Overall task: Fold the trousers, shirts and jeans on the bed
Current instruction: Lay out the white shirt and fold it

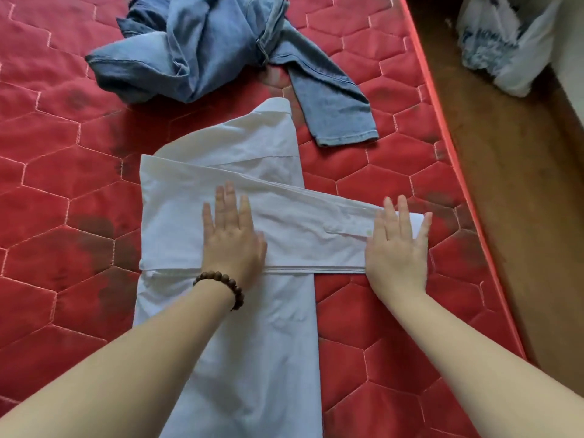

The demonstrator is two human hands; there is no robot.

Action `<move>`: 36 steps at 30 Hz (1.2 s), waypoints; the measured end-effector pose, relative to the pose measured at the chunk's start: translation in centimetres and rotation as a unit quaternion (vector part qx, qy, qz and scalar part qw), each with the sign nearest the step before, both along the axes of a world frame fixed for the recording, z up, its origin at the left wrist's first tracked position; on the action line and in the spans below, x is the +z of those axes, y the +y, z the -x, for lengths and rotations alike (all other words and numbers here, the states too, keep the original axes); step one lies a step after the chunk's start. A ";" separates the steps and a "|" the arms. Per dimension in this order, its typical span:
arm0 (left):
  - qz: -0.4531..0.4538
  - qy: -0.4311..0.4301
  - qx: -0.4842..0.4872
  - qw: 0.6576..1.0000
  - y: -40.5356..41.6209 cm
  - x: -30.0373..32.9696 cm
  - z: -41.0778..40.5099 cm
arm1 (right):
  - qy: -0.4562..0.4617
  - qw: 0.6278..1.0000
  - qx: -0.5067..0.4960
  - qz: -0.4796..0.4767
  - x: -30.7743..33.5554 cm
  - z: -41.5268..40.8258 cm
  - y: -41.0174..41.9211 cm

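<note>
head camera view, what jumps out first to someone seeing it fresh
The white shirt lies in the middle of the red quilted mattress, with the left hand and the right hand pressing flat on a sleeve folded across it, the right hand at the cuff end. Beyond the shirt sits a crumpled heap of blue jeans, one leg trailing toward the mattress's right edge. A dark beaded bracelet circles the left wrist.

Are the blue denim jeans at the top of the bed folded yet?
Not folded. The blue denim jeans lie crumpled in a heap on the red quilted mattress, one leg trailing out.
</note>
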State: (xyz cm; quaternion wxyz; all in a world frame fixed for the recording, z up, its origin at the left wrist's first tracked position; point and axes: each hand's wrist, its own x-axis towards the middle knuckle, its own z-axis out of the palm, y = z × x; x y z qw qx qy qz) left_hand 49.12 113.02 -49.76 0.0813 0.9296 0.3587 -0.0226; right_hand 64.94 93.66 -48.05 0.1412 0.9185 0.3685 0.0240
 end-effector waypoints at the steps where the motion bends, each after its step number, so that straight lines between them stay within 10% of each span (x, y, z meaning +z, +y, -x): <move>1: 0.019 -0.018 -0.054 0.998 -1.3 -0.2 -1.2 | 0.009 0.999 0.032 -0.027 0.1 0.7 1.0; 7: 0.026 0.023 -0.102 0.994 -4.9 -2.9 -4.3 | 0.211 0.970 0.088 -0.085 -2.7 1.9 5.2; 28: -0.020 0.043 -0.097 0.994 -5.1 -3.6 -4.1 | 0.141 0.942 -0.209 -0.221 -1.7 -4.4 -5.6; 36: 0.067 0.074 -0.108 0.989 -4.7 -1.1 -4.5 | 0.324 0.815 -0.383 -0.289 0.7 -6.1 -3.1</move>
